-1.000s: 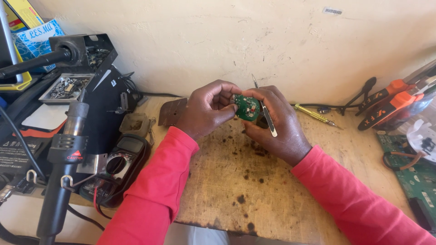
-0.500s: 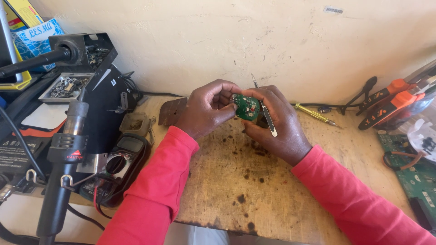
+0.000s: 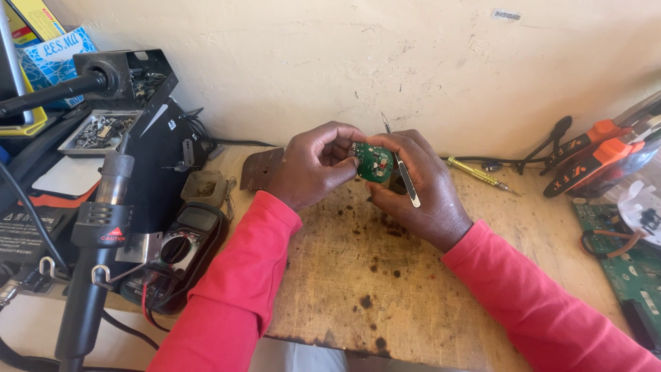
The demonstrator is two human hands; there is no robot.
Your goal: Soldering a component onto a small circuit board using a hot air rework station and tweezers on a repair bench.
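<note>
Above the worktop (image 3: 385, 289), the left hand (image 3: 313, 165) and right hand (image 3: 420, 182) both pinch a small green circuit board (image 3: 374, 162); the right also grips tweezers (image 3: 403, 172). At ten o'clock, a grey tray (image 3: 103, 131) holds small dark parts; a small beige tub (image 3: 205, 186) sits nearer, contents unclear.

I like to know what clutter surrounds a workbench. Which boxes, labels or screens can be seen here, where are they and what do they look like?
Yellow box: top left corner, leaning, flat, yellow.
Blue pack: below the yellow box, blue and white, patterned.
Meter screen: on the black meter left of the red left sleeve, small grey rectangle.
Red label: on the black hot-air handle, lower left, triangle mark.
Wall sticker: top of wall, small, pale.
</note>
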